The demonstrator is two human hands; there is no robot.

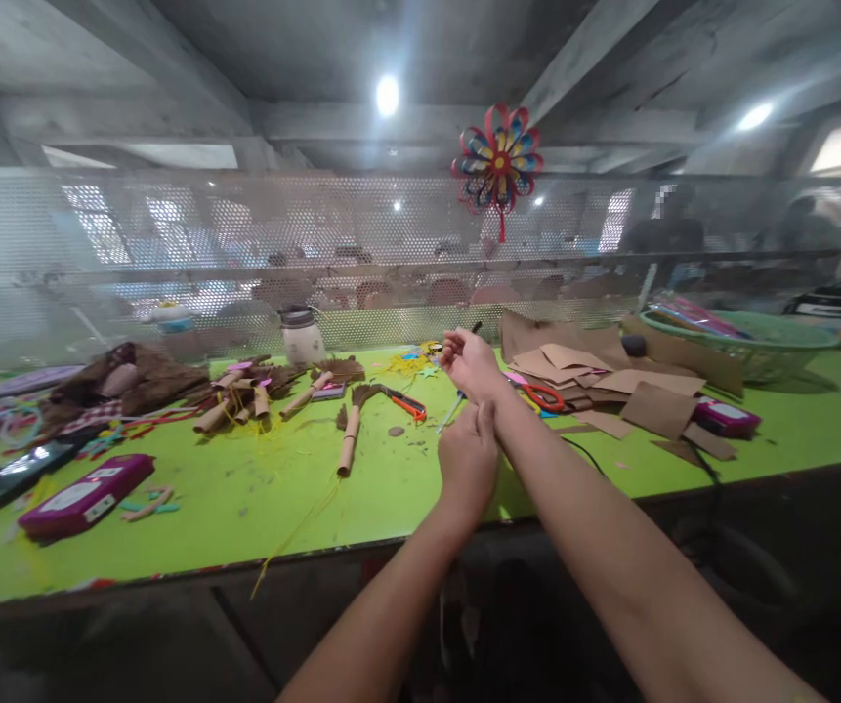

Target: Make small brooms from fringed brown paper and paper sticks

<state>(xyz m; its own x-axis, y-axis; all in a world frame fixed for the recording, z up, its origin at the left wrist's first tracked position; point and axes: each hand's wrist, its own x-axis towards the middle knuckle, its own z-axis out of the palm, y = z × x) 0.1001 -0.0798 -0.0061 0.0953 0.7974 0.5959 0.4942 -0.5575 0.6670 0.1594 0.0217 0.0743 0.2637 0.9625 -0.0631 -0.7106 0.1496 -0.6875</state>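
Bare forearms [596,527] extend over the bench [222,522]; the left hand [468,457] clasps the right wrist [502,398], the right hand [470,363] loosely half-curled, with brown paper sheets [658,410] to its right.

The head camera looks forward from close above the green table [244,503] toward the mesh screen [383,225].

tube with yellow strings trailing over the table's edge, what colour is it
Light brown; the tube shows in the head view, the only one.
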